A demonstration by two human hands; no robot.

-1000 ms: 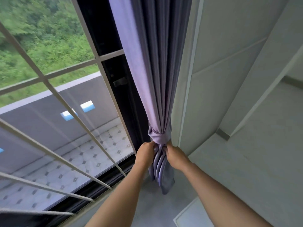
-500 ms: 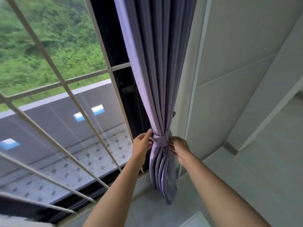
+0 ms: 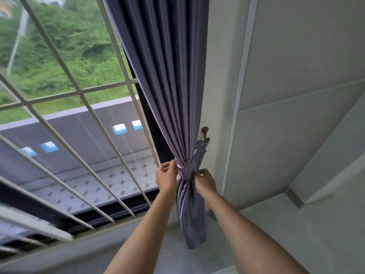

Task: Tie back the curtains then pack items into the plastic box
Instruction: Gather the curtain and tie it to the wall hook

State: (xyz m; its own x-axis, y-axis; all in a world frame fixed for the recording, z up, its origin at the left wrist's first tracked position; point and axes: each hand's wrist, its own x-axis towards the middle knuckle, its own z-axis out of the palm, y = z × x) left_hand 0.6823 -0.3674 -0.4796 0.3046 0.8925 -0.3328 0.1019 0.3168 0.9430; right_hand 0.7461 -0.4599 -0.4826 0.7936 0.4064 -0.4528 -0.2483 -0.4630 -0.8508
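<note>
Pinching tie band [image 3: 184,173] w/ both hands [image 3: 166,177] [image 3: 204,180], cinching soft, light curtain [image 3: 167,86]; gripping at gathered waist, prob slipping otherwise

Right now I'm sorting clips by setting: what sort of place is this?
Probably a room in a home, at a window. A purple curtain hangs gathered by a tieback looped to a wall hook, and white window bars look out on a tiled balcony and greenery.
</note>
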